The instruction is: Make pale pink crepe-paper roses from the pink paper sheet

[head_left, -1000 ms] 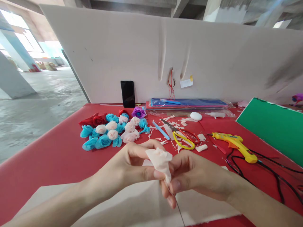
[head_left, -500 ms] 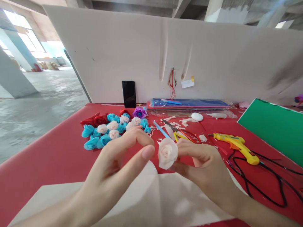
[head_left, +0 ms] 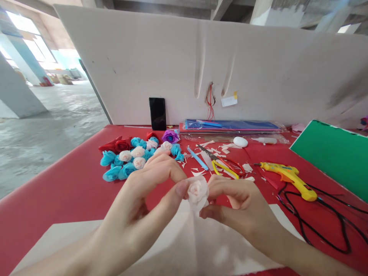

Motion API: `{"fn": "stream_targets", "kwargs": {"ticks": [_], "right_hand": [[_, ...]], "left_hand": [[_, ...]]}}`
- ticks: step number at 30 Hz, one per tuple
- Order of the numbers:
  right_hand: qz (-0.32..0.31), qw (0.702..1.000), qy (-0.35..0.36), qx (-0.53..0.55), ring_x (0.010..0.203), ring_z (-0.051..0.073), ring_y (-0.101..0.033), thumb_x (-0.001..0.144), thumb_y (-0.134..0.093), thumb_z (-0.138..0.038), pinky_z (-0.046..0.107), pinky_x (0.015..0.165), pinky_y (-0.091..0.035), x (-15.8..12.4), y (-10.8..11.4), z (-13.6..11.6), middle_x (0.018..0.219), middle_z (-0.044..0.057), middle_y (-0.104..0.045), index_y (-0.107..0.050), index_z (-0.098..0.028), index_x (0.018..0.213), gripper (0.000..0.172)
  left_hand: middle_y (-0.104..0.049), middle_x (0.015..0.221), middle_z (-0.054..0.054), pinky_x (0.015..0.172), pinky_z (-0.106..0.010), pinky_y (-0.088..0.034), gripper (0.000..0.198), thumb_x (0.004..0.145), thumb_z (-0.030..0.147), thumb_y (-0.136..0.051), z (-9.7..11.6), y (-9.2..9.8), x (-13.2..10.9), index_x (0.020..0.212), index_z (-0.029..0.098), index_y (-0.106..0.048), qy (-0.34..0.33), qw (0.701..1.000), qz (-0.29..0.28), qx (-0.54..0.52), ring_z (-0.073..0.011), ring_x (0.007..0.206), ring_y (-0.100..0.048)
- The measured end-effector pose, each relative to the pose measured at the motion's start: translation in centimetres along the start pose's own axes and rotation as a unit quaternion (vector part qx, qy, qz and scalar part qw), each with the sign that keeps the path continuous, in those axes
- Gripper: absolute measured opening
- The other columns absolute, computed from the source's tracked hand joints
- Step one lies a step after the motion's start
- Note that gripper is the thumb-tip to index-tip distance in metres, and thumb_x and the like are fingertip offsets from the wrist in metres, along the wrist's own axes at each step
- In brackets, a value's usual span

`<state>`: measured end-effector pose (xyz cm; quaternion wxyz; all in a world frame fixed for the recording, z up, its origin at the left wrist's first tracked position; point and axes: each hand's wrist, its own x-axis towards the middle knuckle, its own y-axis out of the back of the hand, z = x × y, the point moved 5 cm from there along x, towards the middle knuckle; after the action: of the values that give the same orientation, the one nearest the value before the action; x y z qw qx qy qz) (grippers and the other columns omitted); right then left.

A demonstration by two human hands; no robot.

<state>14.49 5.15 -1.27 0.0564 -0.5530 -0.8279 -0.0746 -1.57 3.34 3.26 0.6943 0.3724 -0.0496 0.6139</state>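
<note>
A small pale pink paper rose (head_left: 198, 191) is held up in front of me, its spiral centre facing me and a loose outer petal around it. My left hand (head_left: 155, 195) pinches the petal's left edge between thumb and forefinger. At the rose's right edge, my right hand (head_left: 235, 203) has its thumb low against the petal and its curled forefinger beside it; the fingertips behind are partly hidden. Under both hands lies a large white paper sheet (head_left: 172, 245) on the red tabletop (head_left: 71, 184).
Red, blue, white and purple paper flowers (head_left: 126, 170) cluster at left. Behind the rose are scissors (head_left: 224, 163), a light blue stick (head_left: 198, 158) and paper scraps. A yellow glue gun (head_left: 290, 178) with black cord lies right, near a green board (head_left: 333, 157). A phone (head_left: 157, 114) leans upright against the back panel.
The rose has shifted slightly left and down. My left thumb and forefinger, apart before, have closed on its petal. My right fingers have moved along its right edge.
</note>
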Motion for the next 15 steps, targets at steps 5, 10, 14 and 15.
{"fn": "stream_targets", "kwargs": {"ticks": [5, 10, 14, 15], "right_hand": [[-0.06, 0.99, -0.074, 0.108, 0.07, 0.014, -0.063, 0.071, -0.09, -0.027, 0.027, 0.072, -0.053, 0.0, -0.7, 1.1, 0.069, -0.002, -0.068, -0.081, -0.024, 0.066, 0.011], [-0.065, 0.996, -0.013, 0.056, 0.075, 0.015, -0.063, 0.076, -0.087, -0.035, 0.027, 0.072, -0.052, 0.1, -0.6, 0.8, 0.073, 0.0, -0.072, -0.083, -0.025, 0.069, 0.013], [-0.056, 0.997, 0.058, -0.001, 0.075, 0.017, -0.066, 0.083, -0.081, -0.041, 0.03, 0.071, -0.054, 0.2, -0.4, 0.0, 0.076, 0.003, -0.077, -0.084, -0.027, 0.075, 0.017], [-0.053, 0.995, 0.08, -0.017, 0.072, 0.016, -0.065, 0.084, -0.08, -0.043, 0.03, 0.068, -0.054, 0.2, -0.4, -0.2, 0.075, 0.003, -0.077, -0.085, -0.027, 0.076, 0.019]], "left_hand": [[-0.069, 0.071, 0.006, 0.065, -0.019, -0.05, 0.029, 0.095, 0.025, -0.057, -0.9, -0.5, -0.3, 0.068, 0.026, -0.065, 0.062, 0.996, 0.009, -0.068, -0.0132, 0.069, -0.063], [-0.071, 0.069, 0.007, 0.065, -0.015, -0.05, 0.031, 0.096, 0.024, -0.058, -1.0, -0.7, -0.2, 0.067, 0.026, -0.068, 0.072, 0.994, 0.003, -0.088, -0.011, 0.068, -0.063], [-0.07, 0.072, 0.006, 0.063, -0.016, -0.053, 0.016, 0.089, 0.021, -0.062, -0.2, 0.1, -0.6, 0.076, 0.027, -0.07, 0.044, 0.997, 0.042, -0.046, -0.0128, 0.068, -0.065], [-0.071, 0.076, 0.006, 0.064, -0.017, -0.055, 0.014, 0.087, 0.019, -0.063, -0.1, 0.2, -0.8, 0.08, 0.029, -0.071, 0.043, 0.997, 0.048, -0.041, -0.014, 0.072, -0.068]]}}
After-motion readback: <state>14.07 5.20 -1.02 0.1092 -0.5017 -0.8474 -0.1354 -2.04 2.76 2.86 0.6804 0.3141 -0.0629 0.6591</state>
